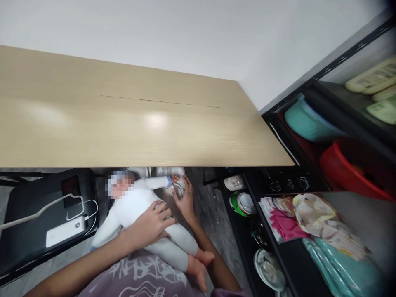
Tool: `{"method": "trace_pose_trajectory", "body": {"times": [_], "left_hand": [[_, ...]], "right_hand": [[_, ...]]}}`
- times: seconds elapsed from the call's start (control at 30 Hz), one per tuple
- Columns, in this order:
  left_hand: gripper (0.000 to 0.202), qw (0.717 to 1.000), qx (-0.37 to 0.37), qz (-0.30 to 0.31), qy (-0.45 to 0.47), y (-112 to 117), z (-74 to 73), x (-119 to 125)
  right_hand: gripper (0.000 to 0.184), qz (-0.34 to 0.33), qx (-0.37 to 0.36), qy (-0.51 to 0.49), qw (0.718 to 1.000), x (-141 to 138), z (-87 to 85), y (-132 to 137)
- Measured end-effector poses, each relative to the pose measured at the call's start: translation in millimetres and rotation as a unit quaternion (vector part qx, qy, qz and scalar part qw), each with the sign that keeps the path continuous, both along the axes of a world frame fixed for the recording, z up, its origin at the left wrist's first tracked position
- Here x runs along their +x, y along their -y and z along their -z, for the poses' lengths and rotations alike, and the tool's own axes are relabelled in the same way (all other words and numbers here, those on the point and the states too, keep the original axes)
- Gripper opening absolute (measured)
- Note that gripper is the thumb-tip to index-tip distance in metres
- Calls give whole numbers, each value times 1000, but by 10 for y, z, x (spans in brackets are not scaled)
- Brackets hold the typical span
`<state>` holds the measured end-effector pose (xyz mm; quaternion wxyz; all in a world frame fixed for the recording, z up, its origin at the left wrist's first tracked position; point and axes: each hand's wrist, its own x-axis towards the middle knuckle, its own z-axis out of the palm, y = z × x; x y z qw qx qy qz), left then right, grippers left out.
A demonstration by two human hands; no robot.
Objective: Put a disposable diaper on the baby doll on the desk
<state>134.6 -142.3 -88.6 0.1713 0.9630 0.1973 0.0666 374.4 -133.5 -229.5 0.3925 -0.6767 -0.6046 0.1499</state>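
A baby doll [145, 214] in a white suit lies across my lap, head at the upper left, bare feet at the lower right. My left hand [153, 225] rests flat on the doll's belly, fingers apart. My right hand [184, 198] reaches past the doll's raised arm, whose sleeve has a blue cuff [168, 180], and touches a white crumpled thing [173, 175] just under the table's edge. Its fingers look stretched out. What that white thing is stays unclear.
A long light-wood table [123, 123] fills the upper view. Left is a black seat with a white power bank [64, 232] and cable. Right stands a black shelf rack [278, 123] with a teal tub, red basin [349, 169], cloths and bowls.
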Motion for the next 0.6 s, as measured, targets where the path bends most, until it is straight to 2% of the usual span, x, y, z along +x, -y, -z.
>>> {"method": "trace_pose_trajectory", "body": {"times": [0.03, 0.1, 0.2, 0.3, 0.4, 0.47, 0.5, 0.57, 0.6], "left_hand": [[41, 1000, 0, 1, 5, 1, 7, -1], [41, 1000, 0, 1, 15, -16, 8, 2], [43, 1000, 4, 5, 23, -61, -37, 17], [45, 998, -4, -2, 57, -64, -129, -31], [46, 989, -32, -45, 138, 40, -155, -289], [39, 963, -36, -142, 227, 173, -59, -604], [33, 933, -29, -223, 281, 251, 25, -791], [34, 845, -34, -411, 339, 408, 236, -1172], [42, 807, -61, -487, 327, 479, 344, -1349]], "right_hand": [[75, -26, 16, 9, 999, 24, -122, 16], [76, -125, 22, 25, 992, 36, -365, -37], [75, -272, -12, 58, 960, -79, -662, -297], [62, -332, -86, 103, 934, -333, -869, -601], [50, -348, -150, 130, 916, -599, -1073, -767], [50, -359, -145, 134, 912, -725, -1224, -781], [49, -364, -135, 134, 912, -770, -1296, -767], [46, -370, -118, 128, 912, -836, -1416, -711], [46, -371, -114, 117, 914, -865, -1460, -674]]}}
